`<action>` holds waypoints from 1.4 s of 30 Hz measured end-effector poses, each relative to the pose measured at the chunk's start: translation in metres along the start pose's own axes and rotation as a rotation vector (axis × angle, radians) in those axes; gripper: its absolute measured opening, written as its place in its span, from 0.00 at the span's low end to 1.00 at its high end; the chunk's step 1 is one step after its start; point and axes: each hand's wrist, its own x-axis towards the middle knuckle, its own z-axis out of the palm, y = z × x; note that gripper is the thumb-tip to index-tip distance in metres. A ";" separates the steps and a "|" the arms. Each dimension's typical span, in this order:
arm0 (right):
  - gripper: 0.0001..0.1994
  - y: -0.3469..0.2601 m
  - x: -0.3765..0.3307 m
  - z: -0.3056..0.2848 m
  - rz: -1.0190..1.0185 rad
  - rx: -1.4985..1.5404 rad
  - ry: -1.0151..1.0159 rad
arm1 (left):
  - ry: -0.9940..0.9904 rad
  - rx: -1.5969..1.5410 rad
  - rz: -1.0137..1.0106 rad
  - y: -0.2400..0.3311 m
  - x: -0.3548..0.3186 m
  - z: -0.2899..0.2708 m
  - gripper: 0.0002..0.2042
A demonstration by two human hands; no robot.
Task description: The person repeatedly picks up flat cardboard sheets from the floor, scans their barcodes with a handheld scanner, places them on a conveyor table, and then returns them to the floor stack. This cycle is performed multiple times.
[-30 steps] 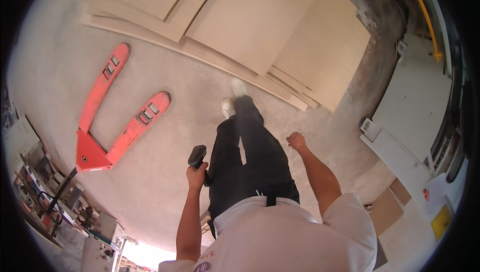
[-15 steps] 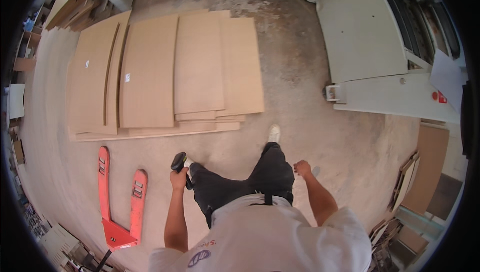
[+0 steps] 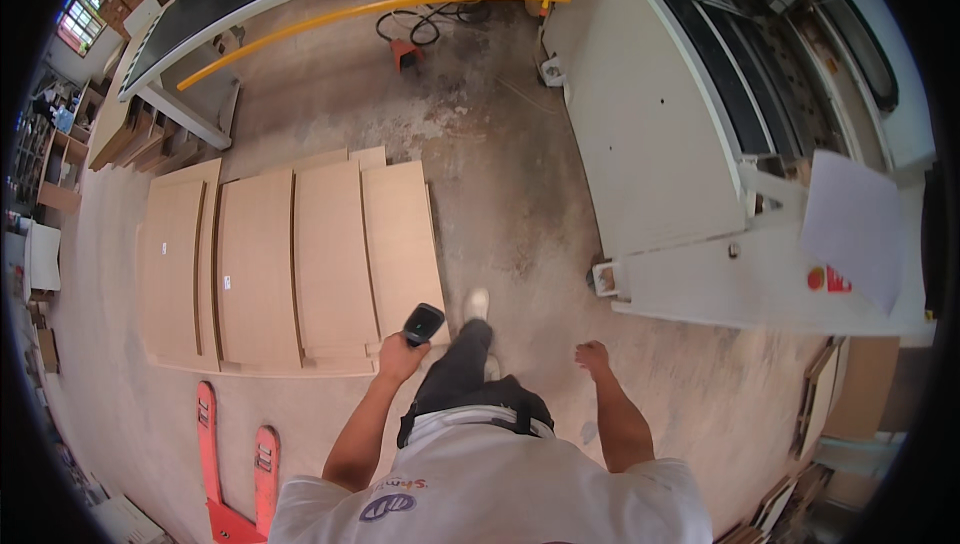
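My left hand (image 3: 400, 356) grips a black handheld scanner (image 3: 424, 322), held out in front of my hip. Just beyond the scanner lies a low stack of light brown boards (image 3: 290, 264) on the concrete floor. My right hand (image 3: 592, 355) hangs at my side with its fingers curled and nothing in it. One white shoe (image 3: 477, 304) is stepping forward between the two hands.
A red pallet truck's forks (image 3: 235, 469) lie at the lower left. A large grey-white machine (image 3: 665, 144) fills the right side. A yellow rail (image 3: 360, 19) and a small red foot pedal (image 3: 403, 52) sit at the far end. Shelving with more boards (image 3: 140, 134) stands at the upper left.
The view has turned as I walk: the board stack has shifted left and nearer, the pallet truck has slid to the lower left, and the machine now fills the right. The scanner stays in my left hand.
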 end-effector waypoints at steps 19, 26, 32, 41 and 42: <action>0.15 -0.786 0.211 0.090 -1.461 -0.497 0.245 | 0.401 -0.502 -0.108 0.215 0.348 -0.141 0.17; 0.27 -1.078 0.289 0.141 -1.763 -0.726 0.420 | 0.464 -0.940 -0.309 0.288 0.450 -0.109 0.14; 0.31 -1.170 0.338 0.213 -1.630 -1.035 0.331 | 0.621 -0.946 -0.397 0.386 0.476 -0.151 0.14; 0.34 -1.093 0.311 0.184 -1.810 -0.921 0.233 | 0.540 -1.077 -0.305 0.419 0.545 -0.233 0.15; 0.34 -1.078 0.304 0.171 -1.822 -0.924 0.168 | 0.572 -1.070 -0.223 0.426 0.556 -0.243 0.15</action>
